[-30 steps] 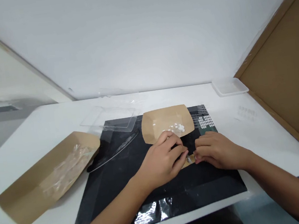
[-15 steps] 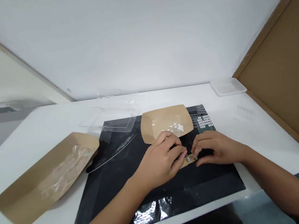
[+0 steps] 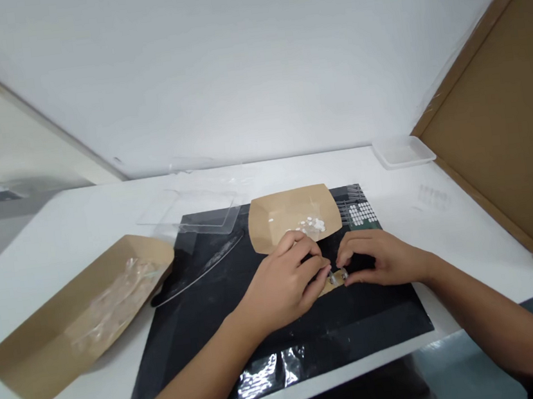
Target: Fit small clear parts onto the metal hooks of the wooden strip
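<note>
A small tan strip lies on a black mat under my hands. My left hand is closed in a pinch over the strip, its fingertips on a small clear piece that stands on it. The fingers of my left hand cover the strip's left part. My right hand holds the right end of the strip, thumb on the near edge and fingertips on the far edge. A small shiny round part shows between them. Just beyond, a brown paper tray contains white dots.
At the left stands a long brown tray with clear plastic bags. Clear plastic sheets and a dark curved strip lie behind it. A sheet of white dots, a clear box and cardboard are at right.
The fingertips of my right hand have shifted slightly apart, baring the shiny round part. My left hand keeps its pinch. The whole view has moved a little.
</note>
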The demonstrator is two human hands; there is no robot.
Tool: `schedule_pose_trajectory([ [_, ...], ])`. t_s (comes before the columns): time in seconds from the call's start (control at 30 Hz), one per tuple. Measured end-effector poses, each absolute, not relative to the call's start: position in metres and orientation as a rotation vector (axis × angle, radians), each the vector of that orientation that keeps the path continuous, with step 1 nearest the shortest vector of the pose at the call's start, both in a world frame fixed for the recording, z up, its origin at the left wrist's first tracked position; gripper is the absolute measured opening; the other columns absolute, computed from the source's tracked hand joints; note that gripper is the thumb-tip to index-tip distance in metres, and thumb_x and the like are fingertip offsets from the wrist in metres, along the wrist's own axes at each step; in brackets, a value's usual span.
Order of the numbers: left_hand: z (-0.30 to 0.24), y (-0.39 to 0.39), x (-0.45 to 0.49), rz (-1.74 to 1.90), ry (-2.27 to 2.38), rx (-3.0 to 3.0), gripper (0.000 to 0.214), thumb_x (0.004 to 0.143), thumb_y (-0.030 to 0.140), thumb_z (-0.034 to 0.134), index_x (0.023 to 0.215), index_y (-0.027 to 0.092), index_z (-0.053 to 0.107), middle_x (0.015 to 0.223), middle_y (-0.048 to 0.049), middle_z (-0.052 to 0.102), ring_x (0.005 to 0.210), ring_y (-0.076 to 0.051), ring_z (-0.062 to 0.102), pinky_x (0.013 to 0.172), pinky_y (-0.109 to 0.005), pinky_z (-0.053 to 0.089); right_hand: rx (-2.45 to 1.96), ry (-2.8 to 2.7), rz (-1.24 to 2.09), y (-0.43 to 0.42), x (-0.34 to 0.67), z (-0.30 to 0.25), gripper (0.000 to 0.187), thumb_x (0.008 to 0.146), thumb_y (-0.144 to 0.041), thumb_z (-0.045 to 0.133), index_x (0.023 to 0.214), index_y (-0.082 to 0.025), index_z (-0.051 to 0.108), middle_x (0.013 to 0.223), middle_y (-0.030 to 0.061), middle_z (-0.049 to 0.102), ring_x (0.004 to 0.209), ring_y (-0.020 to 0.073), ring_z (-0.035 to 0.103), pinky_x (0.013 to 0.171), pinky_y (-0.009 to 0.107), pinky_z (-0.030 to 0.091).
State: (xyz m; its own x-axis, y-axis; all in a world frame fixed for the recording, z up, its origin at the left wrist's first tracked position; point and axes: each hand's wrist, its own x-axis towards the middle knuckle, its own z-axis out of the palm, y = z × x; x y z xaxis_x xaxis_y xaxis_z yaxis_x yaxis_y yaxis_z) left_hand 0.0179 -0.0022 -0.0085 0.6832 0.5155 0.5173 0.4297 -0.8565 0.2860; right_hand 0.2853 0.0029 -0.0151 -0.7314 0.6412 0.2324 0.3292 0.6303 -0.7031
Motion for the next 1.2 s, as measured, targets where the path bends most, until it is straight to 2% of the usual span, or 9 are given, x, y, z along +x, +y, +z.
schedule_pose_trajectory([
  [0.23,-0.009,-0.002,0.018,0.922,0.784,2.758,0.012,0.100,0.019,0.064,0.095,0.016,0.074,0.095,-0.0094,0.069,0.102,-0.026,0.058,0.090,-0.041,0.056,-0.750,-2.367,0.998,0.005,0.285,-0.018,0.020,0.094,-0.035,0.081,0.106,-0.022,0.072,0.099,0.0014,0.070,0.090,0.0147,0.069,0.082,0.030,0.058],
  [0.5,-0.008,-0.003,0.018,0.899,0.779,2.752,0.012,0.101,0.019,0.063,0.096,0.017,0.074,0.095,-0.0088,0.069,0.102,-0.026,0.058,0.090,-0.042,0.057,-0.704,-2.307,1.058,0.004,0.283,-0.013,0.009,0.096,-0.029,0.078,0.102,-0.023,0.073,0.104,0.0030,0.074,0.093,0.0147,0.070,0.085,0.032,0.060],
  [0.83,-0.009,-0.003,0.017,0.920,0.762,2.771,0.011,0.100,0.018,0.063,0.099,0.016,0.074,0.096,-0.0093,0.068,0.103,-0.026,0.058,0.090,-0.042,0.057,-0.721,-2.282,1.020,0.007,0.290,-0.007,0.014,0.094,-0.033,0.079,0.098,-0.022,0.072,0.101,0.0038,0.075,0.091,0.0157,0.071,0.084,0.034,0.060],
  [1.07,-0.007,-0.006,0.019,0.900,0.759,2.763,0.010,0.100,0.018,0.064,0.102,0.017,0.074,0.098,-0.0089,0.069,0.103,-0.026,0.059,0.093,-0.043,0.057,-0.923,-2.413,0.925,0.014,0.306,0.004,0.010,0.092,-0.015,0.073,0.099,-0.022,0.073,0.101,0.0022,0.077,0.090,0.0158,0.072,0.083,0.031,0.057],
  [1.2,-0.006,-0.008,0.021,0.901,0.733,2.775,0.013,0.100,0.016,0.064,0.106,0.017,0.075,0.099,-0.0091,0.069,0.102,-0.026,0.059,0.095,-0.044,0.056,-0.990,-2.390,0.878,0.013,0.304,0.001,0.013,0.093,-0.014,0.069,0.100,-0.023,0.076,0.101,0.0016,0.080,0.091,0.0162,0.074,0.085,0.030,0.057],
])
